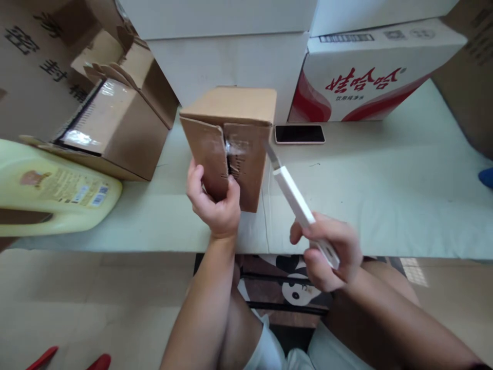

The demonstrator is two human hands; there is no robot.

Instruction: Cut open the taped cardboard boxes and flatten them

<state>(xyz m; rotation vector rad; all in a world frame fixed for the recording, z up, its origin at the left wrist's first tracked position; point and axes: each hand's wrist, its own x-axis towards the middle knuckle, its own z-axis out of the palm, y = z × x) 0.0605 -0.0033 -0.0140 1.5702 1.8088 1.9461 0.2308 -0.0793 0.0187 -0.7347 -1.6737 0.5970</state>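
A brown cardboard box (250,169) stands on the pale green tabletop, its taped flap side facing me. Between the flaps runs a dark gap, with a strip of clear tape (239,147) across its upper part. My left hand (217,205) grips the box low on this side, thumb and fingers against the flaps. In my right hand (333,249) is a white utility knife (296,198) with its blade out. The blade tip points up and left, close to the box's right edge; whether it touches the cardboard I cannot tell.
A phone (300,134) lies behind the box, before a white and red carton (358,77). White boxes (227,67) stand at the back. To the left are opened cardboard boxes (133,128) and a yellow jug (88,195). A blue object (487,177) shows at the right edge.
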